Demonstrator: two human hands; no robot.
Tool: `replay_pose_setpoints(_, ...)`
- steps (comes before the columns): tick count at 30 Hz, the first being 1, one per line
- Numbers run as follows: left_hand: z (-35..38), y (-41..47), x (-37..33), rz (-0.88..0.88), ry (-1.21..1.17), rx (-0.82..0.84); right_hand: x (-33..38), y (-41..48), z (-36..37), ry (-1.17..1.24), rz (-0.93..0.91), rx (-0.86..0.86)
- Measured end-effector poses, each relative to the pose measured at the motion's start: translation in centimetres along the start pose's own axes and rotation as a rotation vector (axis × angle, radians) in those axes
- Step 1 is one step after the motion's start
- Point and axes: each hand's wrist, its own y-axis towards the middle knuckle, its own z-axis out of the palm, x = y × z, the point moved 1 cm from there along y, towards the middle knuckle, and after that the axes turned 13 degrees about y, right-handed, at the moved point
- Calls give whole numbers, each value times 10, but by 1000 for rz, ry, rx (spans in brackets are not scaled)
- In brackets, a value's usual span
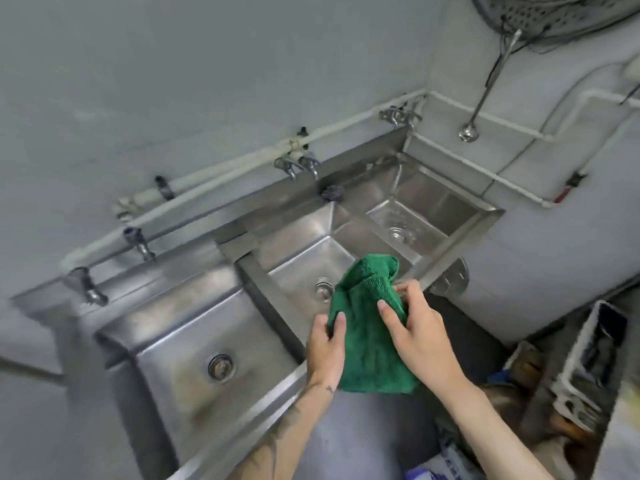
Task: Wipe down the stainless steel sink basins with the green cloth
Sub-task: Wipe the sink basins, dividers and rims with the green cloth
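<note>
- Green terry cloth (367, 337), bunched at the top and hanging loose below, is held in the air over the front rim of the middle basin (301, 261) of a stainless steel sink (242, 414) with three basins; whether it touches the steel cannot be told.
- Left hand (325, 348) pinches the cloth's left edge. Two of its fingers (341, 323) lie on the near face and the rest are hidden behind the fabric.
- Right hand (420, 336) grips the cloth's right side with its fingers curled into the folds; the fingertips show, but the palm side is out of sight.
- Both forearms are cut off by the bottom edge, and the left one carries dark marks too blurred to read.
- Left basin (180, 344) shows its round drain (221, 367) in full. The middle basin's drain (322, 289) is partly covered by the cloth. The right basin (426, 206) has a drain (397, 234) with a wet sheen around it.
- Dark scrubbing pad (330, 192) sits on the back rim between the middle and right basins, too soft to make out in detail.
- Metal taps (294, 166) branch from white wall pipes (214, 174) behind the back rim.
- Steel ladle (467, 133) hangs on the right wall below a perforated metal bowl (554, 12) that the top edge cuts off.
- White crates (588, 358) by the sink's right end are smeared, so their contents are unclear.
</note>
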Motion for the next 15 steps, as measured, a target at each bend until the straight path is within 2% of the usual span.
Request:
replay_pose_setpoints(6, -158, 29, 46, 13, 77, -278, 48, 20, 143, 12, -97, 138)
replay_pose_setpoints(11, -240, 34, 88, -77, -8, -354, 55, 22, 245, 34, -105, 246)
replay_pose_setpoints(15, -283, 45, 136, -178, 95, -401, 38, 23, 320, 44, -71, 390)
